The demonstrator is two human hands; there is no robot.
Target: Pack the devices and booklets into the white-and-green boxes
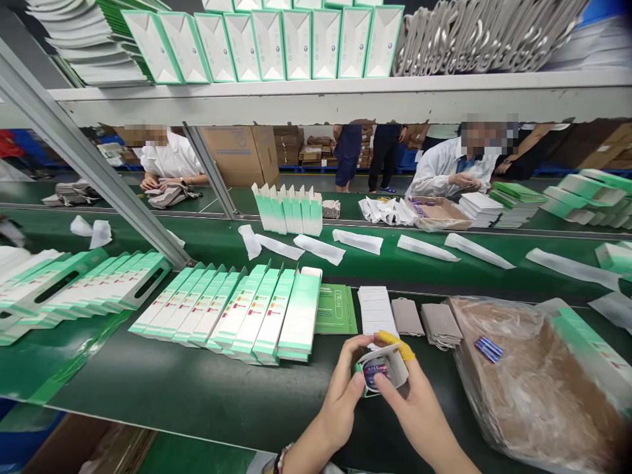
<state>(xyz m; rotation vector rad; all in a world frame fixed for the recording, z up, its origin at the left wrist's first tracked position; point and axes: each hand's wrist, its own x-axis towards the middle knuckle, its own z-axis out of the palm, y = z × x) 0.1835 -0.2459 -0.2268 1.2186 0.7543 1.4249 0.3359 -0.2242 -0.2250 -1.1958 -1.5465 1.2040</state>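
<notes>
Our left hand [340, 390] grips the box [394, 361] at nine o'clock, our right hand [415, 390] at three, thumb against the batteries [374, 371]; we should hold the mouth wide.

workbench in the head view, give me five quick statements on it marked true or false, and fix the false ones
1. The left hand and right hand both hold an open box. True.
2. The yellow finger cover is on the left hand. False: the yellow finger cover is on the right hand.
3. Batteries show inside the open box. True.
4. The cardboard tray is piled full of batteries. False: only a small battery bundle shows in the cardboard tray.
5. The green booklets lie right of the grey pouches. False: the green booklets lie left of the grey pouches, with white papers between.
</notes>
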